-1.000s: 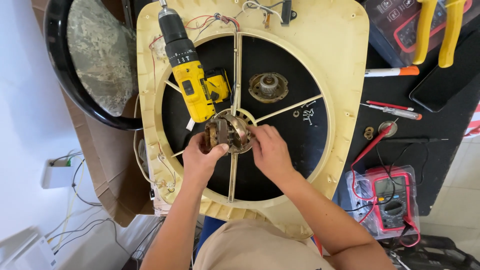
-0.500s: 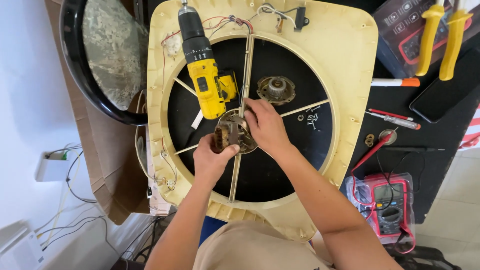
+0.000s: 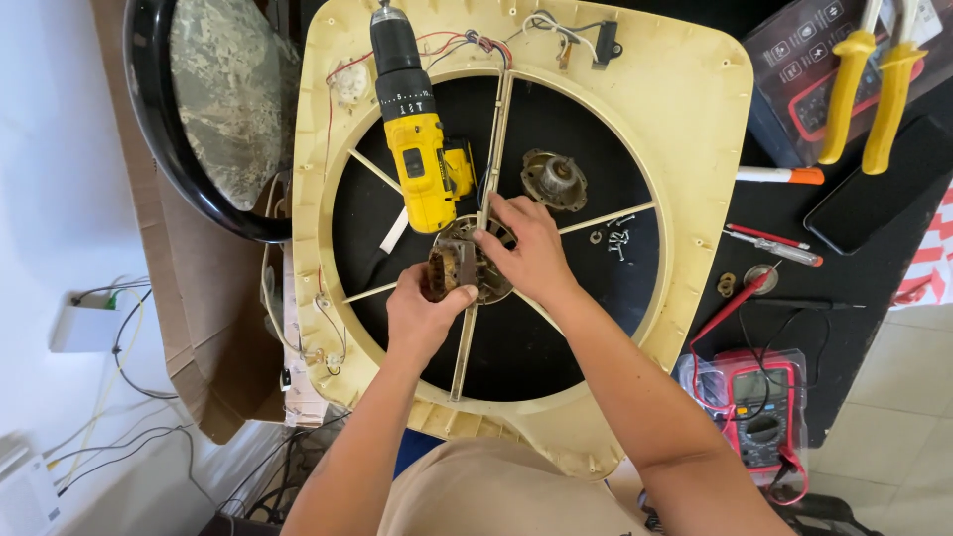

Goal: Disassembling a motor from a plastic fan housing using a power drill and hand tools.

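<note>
A cream plastic fan housing (image 3: pixel 685 129) with a round opening and thin spokes lies flat on a black table. At the hub where the spokes meet sits a small motor (image 3: pixel 459 270) with copper windings. My left hand (image 3: pixel 425 310) grips the motor from the near left side. My right hand (image 3: pixel 526 248) rests on the motor's right side, its fingertips at the top of the motor. A yellow and black cordless drill (image 3: pixel 422 149) lies across the opening just beyond my hands. A round metal bearing part (image 3: pixel 554 179) lies to the drill's right.
Loose screws (image 3: pixel 615 238) lie inside the opening. A red multimeter (image 3: pixel 759 402) with leads sits at the right front, with yellow-handled pliers (image 3: pixel 874 89), screwdrivers (image 3: pixel 774 243), a marker (image 3: pixel 779 176) and a black phone (image 3: pixel 874 199) beyond. A black-rimmed seat (image 3: pixel 213 109) and cardboard (image 3: pixel 204 328) are left.
My view has shifted slightly. My right hand has slid from above the motor to its right side, while my left hand keeps its grip.
</note>
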